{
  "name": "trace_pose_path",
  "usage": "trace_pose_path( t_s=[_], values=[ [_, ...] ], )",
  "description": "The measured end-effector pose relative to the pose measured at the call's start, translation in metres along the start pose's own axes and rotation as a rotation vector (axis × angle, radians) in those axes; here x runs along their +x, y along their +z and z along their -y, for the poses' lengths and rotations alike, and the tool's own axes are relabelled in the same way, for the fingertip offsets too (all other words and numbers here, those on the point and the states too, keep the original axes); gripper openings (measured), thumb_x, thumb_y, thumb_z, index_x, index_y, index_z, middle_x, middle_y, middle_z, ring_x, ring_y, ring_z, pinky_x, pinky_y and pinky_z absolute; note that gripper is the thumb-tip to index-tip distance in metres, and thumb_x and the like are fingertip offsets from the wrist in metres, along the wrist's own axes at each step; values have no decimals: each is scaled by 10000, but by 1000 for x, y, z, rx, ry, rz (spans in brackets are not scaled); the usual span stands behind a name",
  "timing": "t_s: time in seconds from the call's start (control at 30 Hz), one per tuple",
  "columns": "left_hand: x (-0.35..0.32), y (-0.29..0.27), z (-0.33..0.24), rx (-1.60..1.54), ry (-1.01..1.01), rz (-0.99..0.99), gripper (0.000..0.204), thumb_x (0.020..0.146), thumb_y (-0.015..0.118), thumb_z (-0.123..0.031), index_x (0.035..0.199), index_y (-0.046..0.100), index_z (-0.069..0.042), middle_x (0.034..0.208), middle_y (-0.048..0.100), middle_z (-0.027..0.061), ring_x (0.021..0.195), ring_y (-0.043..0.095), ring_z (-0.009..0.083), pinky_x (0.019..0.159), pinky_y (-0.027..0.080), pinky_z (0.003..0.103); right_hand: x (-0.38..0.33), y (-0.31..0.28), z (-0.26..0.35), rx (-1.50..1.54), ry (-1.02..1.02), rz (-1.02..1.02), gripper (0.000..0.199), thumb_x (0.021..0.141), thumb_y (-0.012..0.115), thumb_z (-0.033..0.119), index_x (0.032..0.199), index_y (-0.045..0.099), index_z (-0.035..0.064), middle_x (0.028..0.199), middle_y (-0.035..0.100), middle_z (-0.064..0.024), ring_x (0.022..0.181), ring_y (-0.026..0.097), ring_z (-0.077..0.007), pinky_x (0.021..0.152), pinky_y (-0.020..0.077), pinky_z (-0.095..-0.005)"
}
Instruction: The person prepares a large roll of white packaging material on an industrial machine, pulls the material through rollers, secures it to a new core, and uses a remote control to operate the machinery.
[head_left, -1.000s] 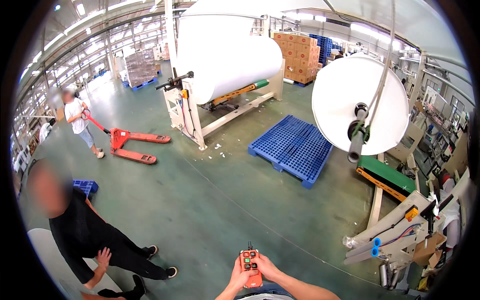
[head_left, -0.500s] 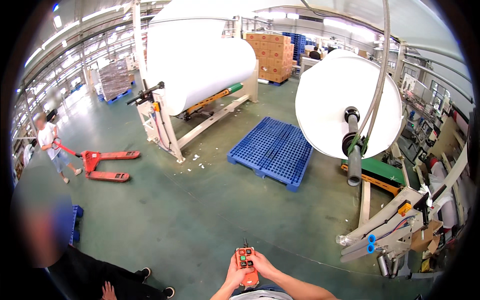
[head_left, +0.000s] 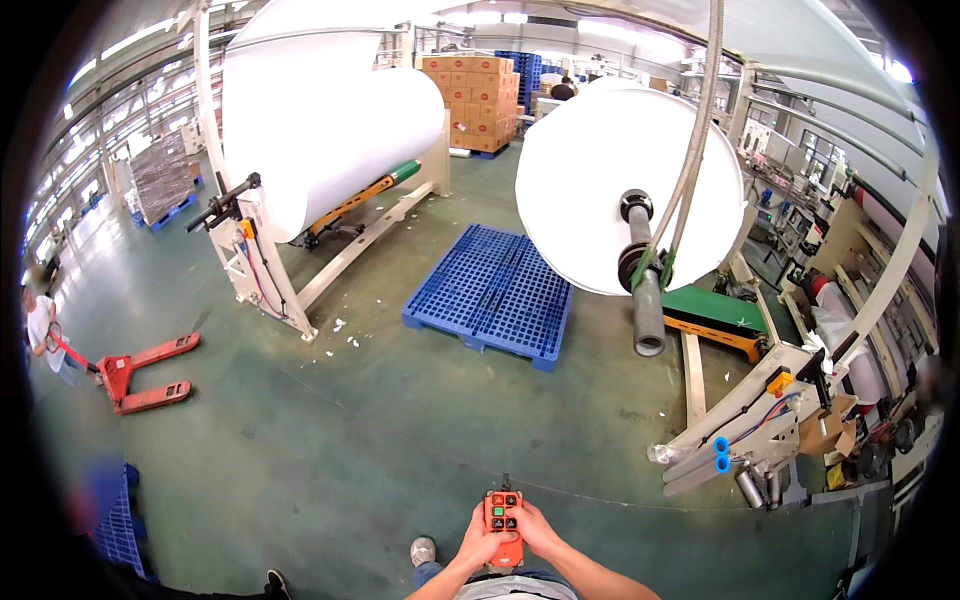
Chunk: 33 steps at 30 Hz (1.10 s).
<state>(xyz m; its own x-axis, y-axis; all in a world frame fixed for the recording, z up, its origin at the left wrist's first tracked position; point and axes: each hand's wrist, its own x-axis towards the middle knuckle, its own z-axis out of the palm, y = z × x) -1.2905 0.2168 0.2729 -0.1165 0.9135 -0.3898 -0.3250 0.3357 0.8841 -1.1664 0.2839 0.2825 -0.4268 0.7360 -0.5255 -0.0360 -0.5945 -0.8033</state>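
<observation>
Both of my hands hold an orange handheld remote control [head_left: 505, 551] with black and green buttons and a short antenna, low in front of my body. My left hand [head_left: 482, 538] wraps its left side, thumb over the lower front. Around the right side closes my right hand [head_left: 537, 530], its thumb by the lower buttons. Ahead to the right is a large white roll [head_left: 580, 190] with a grey shaft [head_left: 648, 318] sticking out of its end. Sling straps [head_left: 690, 150] with green ends loop round that shaft. Whether the roll bears on the stand below is hidden.
A blue plastic pallet [head_left: 490, 295] lies on the floor ahead. Another white roll [head_left: 340, 150] sits in a frame [head_left: 270, 270] to the left. A person [head_left: 42, 325] stands by a red pallet jack [head_left: 150, 370] at far left. The right-hand stand [head_left: 740, 420] has protruding tubes.
My view has turned to the right, so the rolls, pallet and pallet jack appear farther left. My grip on the remote control stays the same. One of my shoes now shows.
</observation>
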Motion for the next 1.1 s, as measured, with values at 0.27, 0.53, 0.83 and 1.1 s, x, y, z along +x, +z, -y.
trace_pose_path(
  t_s=[0.27,0.53,0.83,1.1],
  values=[
    [3,-89,-46,-19,6,24,980,725,767,78,1538,225,0,1310,580,139,1168,632,237,988,536,384,35,91,-7,37,-4,-43,303,982,491,124,1235,608,5,1089,669,-72,971,635,-154,879,518,-324],
    [18,-157,-69,-21,-1,96,974,724,760,97,1538,236,-16,1322,574,128,1166,635,226,968,553,389,54,161,-1,42,-57,-118,306,983,500,121,1242,605,-4,1097,672,-78,974,640,-151,884,521,-319],
    [23,-199,-79,22,-40,194,969,729,766,90,1534,238,-9,1329,571,138,1187,624,233,983,547,389,62,198,-25,79,-109,-292,340,971,530,117,1276,597,-19,1109,683,-99,974,660,-170,873,541,-323],
    [20,-222,-65,75,-46,238,956,730,793,43,1514,246,16,1297,579,146,1185,620,236,1000,530,378,47,231,-26,115,-78,-376,335,972,529,115,1263,599,-35,1111,684,-123,974,667,-189,869,553,-340]
  ],
)
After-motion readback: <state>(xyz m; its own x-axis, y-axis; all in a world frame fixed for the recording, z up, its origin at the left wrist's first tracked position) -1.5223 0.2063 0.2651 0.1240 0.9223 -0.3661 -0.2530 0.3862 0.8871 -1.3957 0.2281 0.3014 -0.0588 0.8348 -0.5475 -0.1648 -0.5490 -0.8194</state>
